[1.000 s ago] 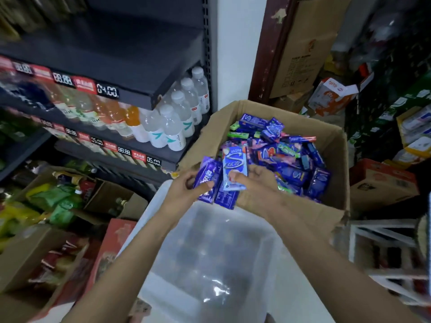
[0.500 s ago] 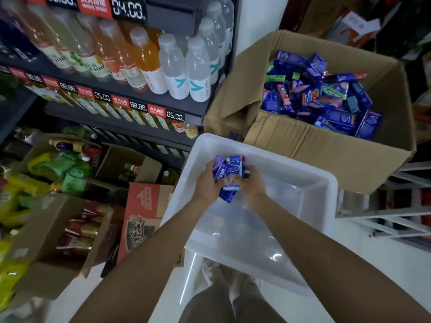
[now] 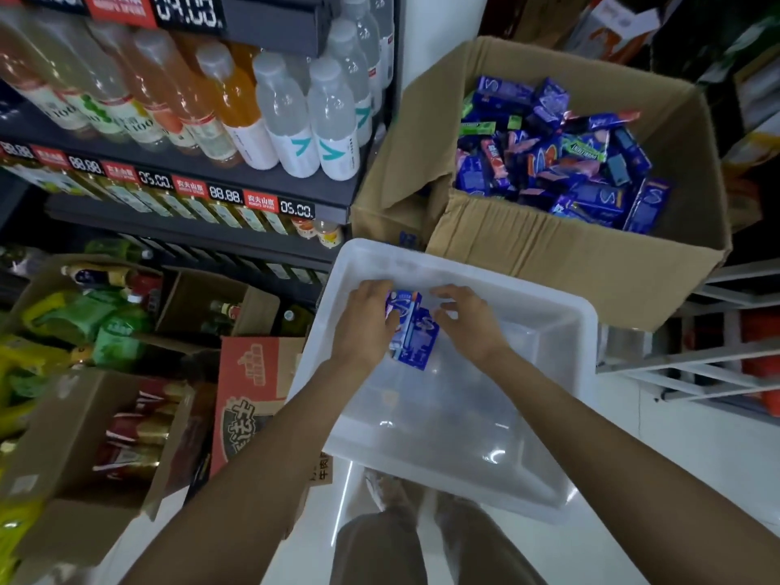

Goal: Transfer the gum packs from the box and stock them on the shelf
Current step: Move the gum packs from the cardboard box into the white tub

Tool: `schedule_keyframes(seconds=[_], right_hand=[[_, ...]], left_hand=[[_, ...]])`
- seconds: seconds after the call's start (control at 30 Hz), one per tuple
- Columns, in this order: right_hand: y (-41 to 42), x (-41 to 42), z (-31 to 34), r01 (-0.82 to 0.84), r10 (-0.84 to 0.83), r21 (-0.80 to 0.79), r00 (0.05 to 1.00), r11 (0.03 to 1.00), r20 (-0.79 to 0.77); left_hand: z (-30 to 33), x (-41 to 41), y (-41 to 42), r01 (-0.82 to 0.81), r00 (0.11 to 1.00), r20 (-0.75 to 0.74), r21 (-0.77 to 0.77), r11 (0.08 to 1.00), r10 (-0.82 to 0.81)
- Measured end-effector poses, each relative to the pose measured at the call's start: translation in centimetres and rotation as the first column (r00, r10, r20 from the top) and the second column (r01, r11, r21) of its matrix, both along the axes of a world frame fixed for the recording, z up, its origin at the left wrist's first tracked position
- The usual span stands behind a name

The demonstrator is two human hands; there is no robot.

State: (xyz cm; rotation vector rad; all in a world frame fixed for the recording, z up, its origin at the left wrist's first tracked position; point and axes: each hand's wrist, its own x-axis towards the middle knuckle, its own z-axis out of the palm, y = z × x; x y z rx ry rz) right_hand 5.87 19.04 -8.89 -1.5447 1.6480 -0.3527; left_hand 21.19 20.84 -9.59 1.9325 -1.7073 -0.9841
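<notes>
Shop aisle | white bin (image 3: pixel 544 285) | hands apparently holding gum packs (image 3: pixel 411 331)

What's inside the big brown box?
The cardboard box holds a heap of gum packs, mostly blue and purple, a few green. The top packs hide whatever lies underneath and the box's bottom.

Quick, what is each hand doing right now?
Left hand: grips the blue gum packs over the clear bin.
Right hand: open, fingers loose beside the packs.

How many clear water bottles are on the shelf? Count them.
4: two front bottles, two behind them at the shelf's right end; others may be hidden.
</notes>
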Motion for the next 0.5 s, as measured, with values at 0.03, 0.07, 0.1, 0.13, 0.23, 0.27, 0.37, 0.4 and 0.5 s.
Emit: schedule_keyframes(seconds=[0.03, 0.07, 0.1, 0.13, 0.23, 0.27, 0.37, 0.4, 0.5], right_hand=[[-0.4, -0.8, 1.4, 0.009, -0.007, -0.049, 0.999, 0.999, 0.034], [-0.9, -1.7, 2.8, 0.014, -0.008, -0.106, 0.998, 0.994, 0.058], [-1.4, -2.9, 4.1, 0.019, -0.007, -0.157, 0.997, 0.987, 0.077], [-2.1, -4.1, 5.4, 0.028, -0.009, -0.198, 0.995, 0.98, 0.096], [-5.2, -8.2, 8.6, 0.077, -0.045, -0.274, 0.992, 0.959, 0.119], [-6.5, -9.6, 9.3, 0.093, -0.064, -0.303, 0.993, 0.948, 0.103], [-10.6, -13.8, 10.6, 0.136, -0.116, -0.345, 0.99, 0.929, 0.079], [-12.1, -15.4, 10.8, 0.141, -0.124, -0.348, 0.99, 0.927, 0.073], [-16.2, -18.8, 10.2, 0.105, -0.119, -0.344, 0.993, 0.933, -0.02]], left_hand=[[1.2, -0.3, -0.6, -0.009, 0.999, -0.042, -0.034, 0.999, 0.008], [2.5, -0.8, -1.3, -0.009, 0.998, -0.07, -0.071, 0.997, 0.004], [3.9, -1.4, -2.2, 0.002, 0.995, -0.098, -0.119, 0.993, -0.014], [5.2, -2.2, -3.1, 0.019, 0.991, -0.124, -0.177, 0.984, -0.042], [8.8, -5.7, -6.4, 0.077, 0.971, -0.192, -0.317, 0.945, -0.143], [9.5, -7.0, -7.7, 0.096, 0.968, -0.188, -0.344, 0.934, -0.168], [10.4, -11.6, -12.6, 0.163, 0.969, -0.121, -0.351, 0.922, -0.217], [10.4, -13.4, -14.4, 0.186, 0.969, -0.092, -0.334, 0.924, -0.228], [9.2, -17.2, -19.0, 0.195, 0.977, -0.03, -0.256, 0.947, -0.21]])
